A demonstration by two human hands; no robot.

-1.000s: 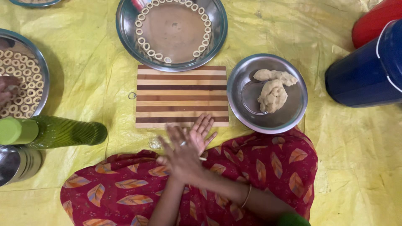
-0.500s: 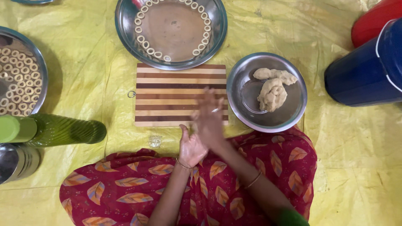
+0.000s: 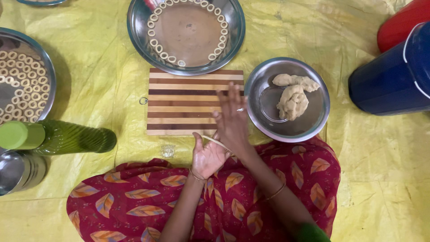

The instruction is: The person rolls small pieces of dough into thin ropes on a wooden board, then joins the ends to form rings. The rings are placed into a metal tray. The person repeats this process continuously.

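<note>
The person is sitting on a yellow sheet (image 3: 367, 179) with a red leaf-patterned cloth (image 3: 134, 201) over the lap. Both hands are working one thin dough strand (image 3: 216, 142), pale and rope-like, which is lying across the open palm of the left hand (image 3: 207, 157), just off the near edge of one striped wooden cutting board (image 3: 179, 102). The left hand is lying palm up with its fingers loosely open and the thumb raised. The right hand (image 3: 233, 117) is pressing flat over the strand's far end, its fingers straight and held close together, reaching out over the board's right corner.

Three round steel trays are showing. One is lying beyond the board, its rim (image 3: 134, 31) enclosing a curved row of about twenty small dough rings (image 3: 157, 42). A second steel tray (image 3: 47, 67) at the left edge is carrying many more rings in packed rows, too many to count surely. Only a sliver of the third tray (image 3: 40, 2) is in view at the top left. One steel bowl (image 3: 313, 121) is sitting just right of the board, holding two dough lumps (image 3: 293, 101). One green bottle (image 3: 58, 136) is lying on its side at the left, beside one steel cup (image 3: 18, 172). One blue bucket (image 3: 394, 76) and one red bucket (image 3: 403, 22) are standing at the right.
</note>
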